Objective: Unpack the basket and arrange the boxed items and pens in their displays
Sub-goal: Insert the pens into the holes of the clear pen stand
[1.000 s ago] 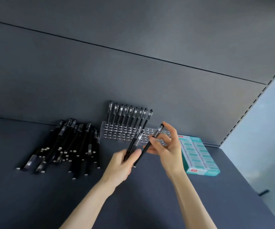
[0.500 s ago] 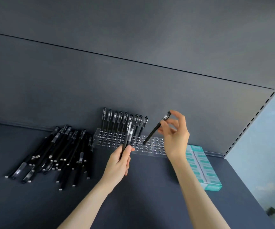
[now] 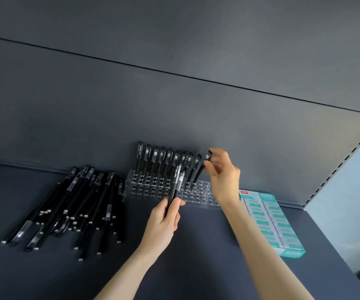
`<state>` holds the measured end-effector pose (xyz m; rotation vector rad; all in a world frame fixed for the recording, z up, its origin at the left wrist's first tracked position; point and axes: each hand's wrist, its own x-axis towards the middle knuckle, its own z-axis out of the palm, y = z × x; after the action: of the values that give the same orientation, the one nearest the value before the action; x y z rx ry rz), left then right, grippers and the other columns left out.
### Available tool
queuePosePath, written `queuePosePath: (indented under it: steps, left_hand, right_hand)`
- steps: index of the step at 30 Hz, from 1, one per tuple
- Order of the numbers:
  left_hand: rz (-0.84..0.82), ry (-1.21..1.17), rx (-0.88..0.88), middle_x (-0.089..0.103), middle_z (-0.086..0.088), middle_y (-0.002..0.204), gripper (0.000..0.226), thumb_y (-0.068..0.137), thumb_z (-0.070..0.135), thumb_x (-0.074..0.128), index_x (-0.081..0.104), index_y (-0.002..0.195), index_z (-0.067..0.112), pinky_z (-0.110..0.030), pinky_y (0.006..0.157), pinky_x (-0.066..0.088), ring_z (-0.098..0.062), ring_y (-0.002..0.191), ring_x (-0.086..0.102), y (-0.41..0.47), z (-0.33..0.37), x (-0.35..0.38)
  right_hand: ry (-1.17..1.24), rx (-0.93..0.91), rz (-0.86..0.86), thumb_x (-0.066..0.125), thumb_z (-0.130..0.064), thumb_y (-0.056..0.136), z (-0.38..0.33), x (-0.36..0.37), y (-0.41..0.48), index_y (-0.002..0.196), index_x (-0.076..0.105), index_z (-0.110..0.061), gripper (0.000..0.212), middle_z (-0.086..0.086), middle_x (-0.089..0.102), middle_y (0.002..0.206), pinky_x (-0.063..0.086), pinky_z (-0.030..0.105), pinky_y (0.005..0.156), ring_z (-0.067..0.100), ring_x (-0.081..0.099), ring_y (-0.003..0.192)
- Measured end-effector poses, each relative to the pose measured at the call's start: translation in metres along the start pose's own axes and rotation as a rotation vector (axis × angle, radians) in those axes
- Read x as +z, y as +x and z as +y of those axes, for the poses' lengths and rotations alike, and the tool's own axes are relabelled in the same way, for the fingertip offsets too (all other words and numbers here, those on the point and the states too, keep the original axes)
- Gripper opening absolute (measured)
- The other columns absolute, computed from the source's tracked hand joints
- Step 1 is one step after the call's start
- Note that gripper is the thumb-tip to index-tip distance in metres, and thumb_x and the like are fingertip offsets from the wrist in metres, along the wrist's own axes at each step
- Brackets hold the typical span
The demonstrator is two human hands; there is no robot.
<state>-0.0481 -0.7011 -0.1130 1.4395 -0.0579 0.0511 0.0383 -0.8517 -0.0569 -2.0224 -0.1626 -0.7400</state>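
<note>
A clear acrylic pen stand (image 3: 153, 187) with rows of holes sits against the back wall of the dark shelf. Several black pens (image 3: 163, 159) stand upright in its back row. My right hand (image 3: 224, 176) pinches the cap end of one black pen (image 3: 200, 169), whose tip rests in a back-row hole just right of the standing pens. My left hand (image 3: 163, 221) grips two black pens (image 3: 175, 185) upright in front of the stand. A loose pile of black pens (image 3: 70, 204) lies on the shelf at the left.
Teal and white boxes (image 3: 270, 219) lie flat on the shelf to the right of the stand. The dark back wall (image 3: 174, 105) rises right behind the stand. A perforated upright (image 3: 348, 156) marks the shelf's right end.
My right hand carried its pen from in front of the stand up and back, and the pen's tip now sits in a back-row hole. My left hand stayed put with its pens.
</note>
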Motion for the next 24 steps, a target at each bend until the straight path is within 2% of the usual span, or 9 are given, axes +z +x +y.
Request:
queuePosePath:
  steps: [2, 6, 10, 13, 15, 17, 19, 21, 24]
  left_hand:
    - [0.018, -0.012, -0.02, 0.035, 0.001, 0.058, 0.025, 0.099, 0.032, 0.046, 0.063, 0.092, 0.015, -0.016, 0.04, 0.025, -0.009, 0.046, 0.028, 0.001, 0.0, -0.001]
    - [0.03, -0.017, -0.018, 0.036, 0.002, 0.057, 0.026, 0.098, 0.033, 0.047, 0.064, 0.091, 0.016, -0.017, 0.04, 0.026, -0.009, 0.046, 0.029, 0.003, 0.0, -0.001]
    - [0.031, -0.016, -0.015, 0.037, 0.002, 0.057, 0.024, 0.098, 0.033, 0.048, 0.065, 0.087, 0.02, -0.016, 0.04, 0.026, -0.009, 0.046, 0.029, 0.002, -0.001, -0.002]
    - [0.025, -0.002, -0.015, 0.035, -0.001, 0.059, 0.024, 0.098, 0.034, 0.048, 0.065, 0.087, 0.02, -0.016, 0.04, 0.026, -0.009, 0.046, 0.028, 0.002, -0.001, -0.002]
    - [0.011, 0.012, -0.018, 0.034, -0.003, 0.061, 0.024, 0.098, 0.034, 0.048, 0.065, 0.089, 0.019, -0.015, 0.041, 0.026, -0.009, 0.047, 0.028, 0.0, 0.001, -0.001]
    - [-0.016, 0.0, -0.031, 0.034, -0.003, 0.062, 0.024, 0.097, 0.034, 0.049, 0.065, 0.09, 0.018, -0.015, 0.041, 0.025, -0.008, 0.047, 0.028, -0.002, 0.002, 0.0]
    - [-0.061, -0.019, -0.054, 0.034, 0.001, 0.059, 0.025, 0.097, 0.036, 0.05, 0.066, 0.092, 0.018, -0.015, 0.041, 0.025, -0.008, 0.046, 0.028, -0.004, 0.004, 0.001]
    - [-0.125, -0.024, -0.068, 0.034, 0.004, 0.058, 0.026, 0.097, 0.036, 0.05, 0.066, 0.095, 0.016, -0.016, 0.04, 0.024, -0.007, 0.045, 0.027, -0.007, 0.005, 0.004]
    - [-0.208, -0.032, -0.09, 0.037, 0.002, 0.059, 0.029, 0.098, 0.037, 0.047, 0.064, 0.098, 0.014, -0.018, 0.041, 0.021, -0.008, 0.045, 0.025, -0.011, 0.006, 0.008]
  right_hand:
    - [-0.027, -0.02, 0.002, 0.061, -0.006, 0.088, -0.001, 0.001, -0.001, 0.115, 0.059, -0.017, 0.029, -0.006, 0.063, 0.081, 0.046, 0.013, 0.07, 0.018, 0.064, 0.074]
    - [-0.108, -0.031, -0.054, 0.062, -0.006, 0.088, -0.004, 0.0, 0.0, 0.113, 0.061, -0.014, 0.027, -0.004, 0.063, 0.081, 0.051, 0.031, 0.074, 0.02, 0.062, 0.073]
    - [-0.146, -0.013, -0.058, 0.063, -0.009, 0.088, -0.003, -0.001, -0.006, 0.113, 0.061, -0.017, 0.027, -0.006, 0.063, 0.08, 0.051, 0.033, 0.074, 0.016, 0.06, 0.07]
    - [-0.158, -0.035, -0.026, 0.064, -0.008, 0.087, -0.005, -0.003, -0.009, 0.112, 0.063, -0.017, 0.027, -0.003, 0.066, 0.086, 0.052, 0.035, 0.075, 0.017, 0.063, 0.074]
    - [-0.144, -0.049, -0.008, 0.064, -0.008, 0.086, -0.007, -0.006, -0.013, 0.112, 0.064, -0.017, 0.027, -0.003, 0.066, 0.091, 0.052, 0.031, 0.073, 0.015, 0.063, 0.074]
    - [-0.05, -0.025, 0.01, 0.067, -0.012, 0.085, -0.01, -0.01, -0.022, 0.108, 0.065, -0.019, 0.024, -0.009, 0.064, 0.086, 0.049, 0.018, 0.069, 0.006, 0.061, 0.072]
    - [0.13, 0.077, -0.088, 0.07, -0.022, 0.083, -0.015, -0.015, -0.034, 0.1, 0.065, -0.024, 0.017, -0.01, 0.067, 0.078, 0.046, 0.012, 0.066, 0.002, 0.062, 0.072]
    - [0.293, 0.202, -0.253, 0.073, -0.029, 0.079, -0.02, -0.018, -0.044, 0.097, 0.065, -0.025, 0.02, -0.007, 0.071, 0.078, 0.048, 0.013, 0.067, 0.006, 0.066, 0.074]
    - [0.378, 0.247, -0.298, 0.075, -0.02, 0.078, -0.022, -0.023, -0.05, 0.096, 0.064, -0.021, 0.021, -0.006, 0.072, 0.075, 0.047, 0.011, 0.064, 0.005, 0.065, 0.069]
